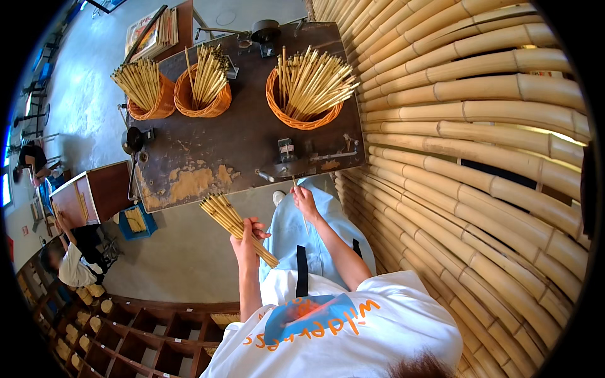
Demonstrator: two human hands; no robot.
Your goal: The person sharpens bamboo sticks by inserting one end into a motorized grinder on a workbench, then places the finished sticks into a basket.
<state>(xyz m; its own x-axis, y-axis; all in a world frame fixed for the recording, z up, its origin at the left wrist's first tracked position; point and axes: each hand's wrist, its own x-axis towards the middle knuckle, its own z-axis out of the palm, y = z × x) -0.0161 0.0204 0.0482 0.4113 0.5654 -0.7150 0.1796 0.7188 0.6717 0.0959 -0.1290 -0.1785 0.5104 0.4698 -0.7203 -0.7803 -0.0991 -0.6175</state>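
My left hand (pixel 247 240) is closed around a bundle of thin bamboo sticks (pixel 222 211), held aslant in front of the table, left of my lap. Over my light blue apron, my right hand (pixel 305 203) pinches a single thin stick (pixel 294 181) near the table's front edge. The upper end of that stick points toward a small metal fixture (pixel 287 168) mounted at the edge. Just behind the fixture stands a small dark device (pixel 286 150) with a glassy front.
On the worn brown table (pixel 246 142) stand an orange wicker basket (pixel 304 120) and two more at the far left, all filled with sticks. A bamboo wall (pixel 466 113) borders my right. At left, a person (pixel 77 268) works beside a blue crate (pixel 146 225). Wooden shelves (pixel 142 346) lie behind.
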